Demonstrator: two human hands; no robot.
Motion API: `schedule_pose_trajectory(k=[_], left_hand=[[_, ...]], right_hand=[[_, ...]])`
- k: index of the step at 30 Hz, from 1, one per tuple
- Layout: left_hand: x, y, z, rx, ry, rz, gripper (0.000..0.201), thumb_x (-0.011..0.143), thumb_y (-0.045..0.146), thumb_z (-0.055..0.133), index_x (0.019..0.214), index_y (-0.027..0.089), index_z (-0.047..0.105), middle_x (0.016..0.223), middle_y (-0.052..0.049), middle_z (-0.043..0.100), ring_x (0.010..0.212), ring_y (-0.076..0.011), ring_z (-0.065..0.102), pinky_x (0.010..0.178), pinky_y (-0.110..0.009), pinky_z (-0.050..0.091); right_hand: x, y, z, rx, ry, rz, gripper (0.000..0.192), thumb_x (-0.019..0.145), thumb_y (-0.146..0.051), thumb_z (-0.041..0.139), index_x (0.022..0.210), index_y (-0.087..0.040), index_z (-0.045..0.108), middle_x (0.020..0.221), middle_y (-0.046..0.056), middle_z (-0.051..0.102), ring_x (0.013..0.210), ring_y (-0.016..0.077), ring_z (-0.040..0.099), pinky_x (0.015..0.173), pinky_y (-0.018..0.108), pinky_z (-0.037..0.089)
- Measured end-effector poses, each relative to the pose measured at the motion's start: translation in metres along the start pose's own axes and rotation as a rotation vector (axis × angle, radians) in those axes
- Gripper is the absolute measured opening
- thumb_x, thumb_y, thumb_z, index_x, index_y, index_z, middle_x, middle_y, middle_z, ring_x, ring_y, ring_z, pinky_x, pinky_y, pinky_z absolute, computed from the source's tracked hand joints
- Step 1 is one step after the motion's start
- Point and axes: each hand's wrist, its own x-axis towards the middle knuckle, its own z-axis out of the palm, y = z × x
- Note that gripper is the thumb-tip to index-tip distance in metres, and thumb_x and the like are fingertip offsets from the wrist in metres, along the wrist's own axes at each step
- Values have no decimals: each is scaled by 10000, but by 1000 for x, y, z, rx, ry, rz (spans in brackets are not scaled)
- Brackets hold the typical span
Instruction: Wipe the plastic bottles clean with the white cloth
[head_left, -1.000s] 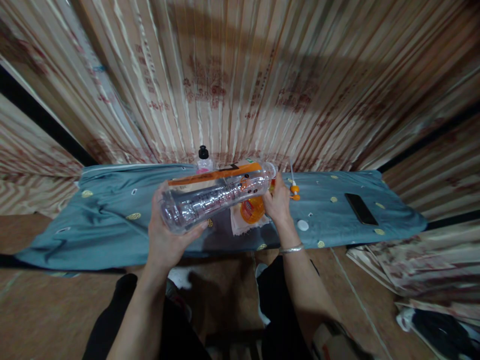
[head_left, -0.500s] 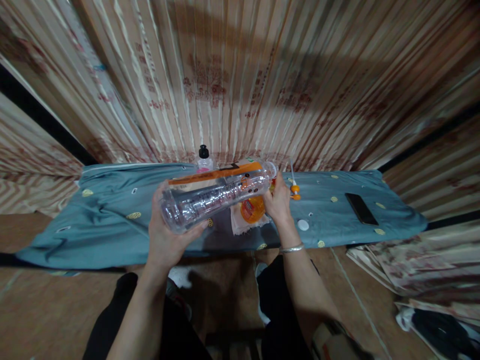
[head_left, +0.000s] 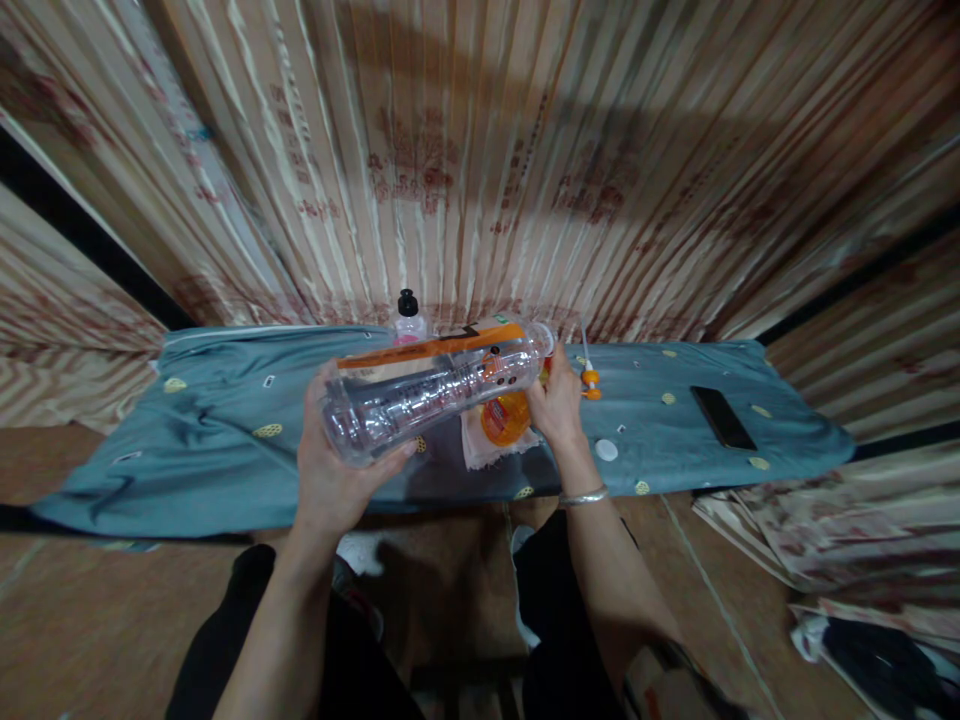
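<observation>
Two hands share one clear bottle (head_left: 435, 390), held nearly level above the blue cloth (head_left: 225, 440): its base is cupped at eight o'clock by the left hand (head_left: 334, 470), its neck pinched at three o'clock by the right hand (head_left: 556, 405).

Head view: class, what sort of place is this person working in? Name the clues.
Probably a home or makeshift room: a low table under a patterned blue cloth, pleated curtains behind, a phone on the cloth, and bundles on the floor.
</observation>
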Motion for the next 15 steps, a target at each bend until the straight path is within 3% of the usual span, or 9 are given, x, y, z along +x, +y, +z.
schedule_pose_trajectory(k=[15], left_hand=[[0,1,1,-120,-2,-140,1161,539,565,1001,1502,223,452,1453,-184,618,1451,-415,567,1254,-647,411]], right_hand=[[1,-1,-2,9,-26,18,249,999,-411,519,1135,-212,582,1035,126,748,981,319,710,888,476,582]])
